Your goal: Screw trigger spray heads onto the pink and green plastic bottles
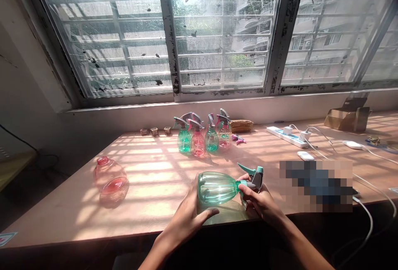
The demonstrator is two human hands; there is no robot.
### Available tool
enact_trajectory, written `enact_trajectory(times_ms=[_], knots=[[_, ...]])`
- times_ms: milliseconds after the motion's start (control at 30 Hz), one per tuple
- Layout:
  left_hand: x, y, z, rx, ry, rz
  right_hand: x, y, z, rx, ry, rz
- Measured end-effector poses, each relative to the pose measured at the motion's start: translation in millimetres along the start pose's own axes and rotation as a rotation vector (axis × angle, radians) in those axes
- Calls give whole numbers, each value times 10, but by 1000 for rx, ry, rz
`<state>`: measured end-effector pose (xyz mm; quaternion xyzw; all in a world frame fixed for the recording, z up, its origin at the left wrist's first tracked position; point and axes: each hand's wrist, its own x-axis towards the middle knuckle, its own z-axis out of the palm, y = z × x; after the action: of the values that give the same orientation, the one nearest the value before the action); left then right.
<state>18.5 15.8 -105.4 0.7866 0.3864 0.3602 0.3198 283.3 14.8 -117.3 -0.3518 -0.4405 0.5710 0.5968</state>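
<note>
A green translucent spray bottle [217,187] lies on its side near the front edge of the table [155,178]. My left hand [189,216] wraps round its round body from below. My right hand [259,201] is closed on the bottle's neck and its grey-green trigger sprayer head [255,175]. The nozzle points left and away from me.
A pink bottle body [111,181] without a sprayer lies at the left. Several finished green and pink spray bottles [203,137] stand at the back, beside a loose pink sprayer part [238,139]. A power strip [287,135], white cables, a cardboard box [346,118] and a blurred patch sit to the right.
</note>
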Motion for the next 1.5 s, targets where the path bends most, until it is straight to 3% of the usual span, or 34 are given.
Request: enact_trajectory(times_ms=[133, 333, 533, 833, 1067, 1267, 1367, 1500], knots=[[23, 45, -24, 17, 15, -24, -34, -41, -19, -64, -70, 21], [42, -28, 5, 47, 58, -24, -16, -45, -19, -106, -53, -13], [31, 101, -54, 25, 48, -78, -3, -47, 13, -97, -35, -19], [62, 5, -16, -9, 110, 43, 8, -53, 22, -95, -7, -4], [59, 81, -48, 4, 104, -66, -6, -27, -8, -201, -32, 17], [70, 13, -29, 12, 165, 44, 3, -64, 32, -137, -5, -12], [55, 51, -21, -113, 110, -38, -1, -58, 10, -150, -18, -33], [53, 119, -32, -198, 150, -118, -20, -49, -27, -245, -62, -22]])
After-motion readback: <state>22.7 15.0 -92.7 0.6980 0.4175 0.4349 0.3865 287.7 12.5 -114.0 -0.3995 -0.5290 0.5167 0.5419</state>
